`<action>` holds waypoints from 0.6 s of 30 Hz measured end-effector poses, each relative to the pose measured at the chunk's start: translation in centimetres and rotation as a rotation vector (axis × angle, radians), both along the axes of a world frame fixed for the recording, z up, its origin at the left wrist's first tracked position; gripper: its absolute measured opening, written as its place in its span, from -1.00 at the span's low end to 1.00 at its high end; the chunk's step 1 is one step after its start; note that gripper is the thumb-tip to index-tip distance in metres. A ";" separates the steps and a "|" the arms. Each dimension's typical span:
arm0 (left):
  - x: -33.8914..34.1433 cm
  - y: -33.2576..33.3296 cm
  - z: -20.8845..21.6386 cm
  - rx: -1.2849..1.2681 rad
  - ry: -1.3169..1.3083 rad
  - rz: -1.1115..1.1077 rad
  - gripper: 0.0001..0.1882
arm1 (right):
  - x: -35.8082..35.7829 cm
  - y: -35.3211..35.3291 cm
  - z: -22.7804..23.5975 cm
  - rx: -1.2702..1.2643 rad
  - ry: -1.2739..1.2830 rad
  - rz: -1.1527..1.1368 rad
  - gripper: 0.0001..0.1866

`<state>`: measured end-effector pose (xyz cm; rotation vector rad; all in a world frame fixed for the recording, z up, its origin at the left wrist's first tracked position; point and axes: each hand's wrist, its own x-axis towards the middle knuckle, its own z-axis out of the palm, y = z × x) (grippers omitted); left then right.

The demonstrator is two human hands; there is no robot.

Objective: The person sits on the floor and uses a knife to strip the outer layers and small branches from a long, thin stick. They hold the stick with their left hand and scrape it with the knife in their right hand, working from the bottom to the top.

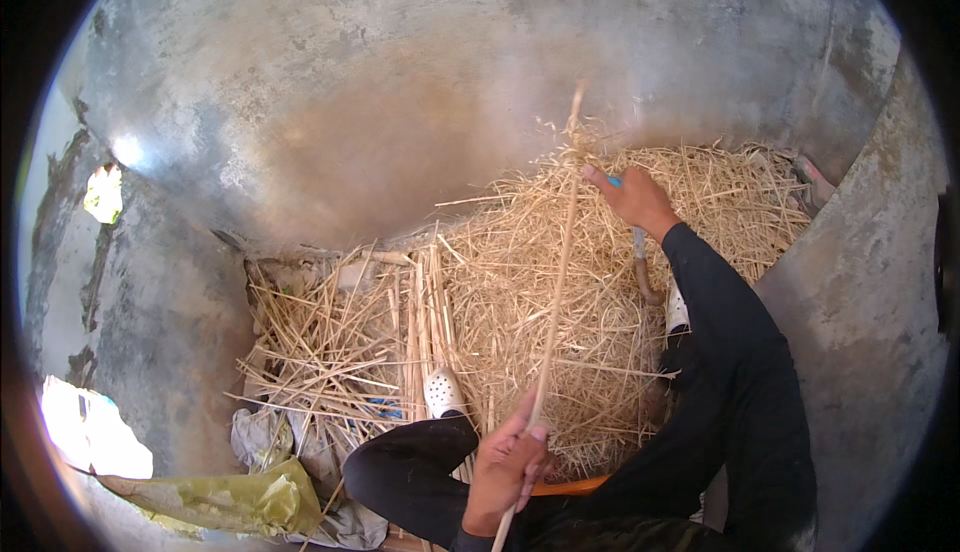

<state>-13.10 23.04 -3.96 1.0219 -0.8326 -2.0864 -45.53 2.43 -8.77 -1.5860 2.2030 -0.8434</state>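
Note:
A long, pale wooden stick (pixel 558 317) slants up from the lower edge toward the far wall. Around its lower part my left hand (pixel 507 467) is closed, in front of my bent legs. My right hand (pixel 637 202) is closed on a tool with a blue part (pixel 613 181) beside the stick's upper part; its blade, if any, is hidden. Below that hand a grey shaft with a brown end (pixel 648 282) sticks out, perhaps of the same tool. Curled shavings (pixel 583 142) cluster around the stick near its far end.
A thick heap of shavings (pixel 530 292) covers the floor before me. Split sticks (pixel 330 322) lie piled at the left. Yellowish sheeting (pixel 230 497) and pale sacks are lower left. Concrete walls (pixel 400 82) enclose the space. My white clogs (pixel 443 392) rest among the shavings.

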 end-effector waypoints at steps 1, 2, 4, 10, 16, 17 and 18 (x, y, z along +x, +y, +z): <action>0.0 -0.2 -0.3 -0.010 0.020 0.013 -0.43 | -0.1 -0.3 -0.8 0.024 -0.088 0.015 -0.10; 0.3 -0.3 -0.3 -0.016 0.020 0.042 -0.42 | 1.7 0.2 -0.6 0.020 -0.032 0.108 -0.10; 0.7 -0.3 0.0 -0.034 0.034 0.091 -0.42 | 4.8 3.5 1.4 0.018 0.049 0.334 -0.10; 0.5 -0.5 1.0 0.010 0.092 0.071 -0.42 | 8.0 8.2 1.4 -0.154 0.145 0.542 -0.10; 0.3 -0.2 1.0 -0.013 0.105 0.064 -0.42 | 6.1 5.6 2.0 -0.100 0.166 0.390 -0.13; 0.4 -0.2 0.8 -0.007 0.108 0.072 -0.41 | 6.6 5.7 1.5 -0.122 0.151 0.390 -0.10; 0.6 -0.3 0.7 -0.001 0.111 0.081 -0.40 | 7.0 5.8 1.1 -0.143 0.137 0.390 -0.08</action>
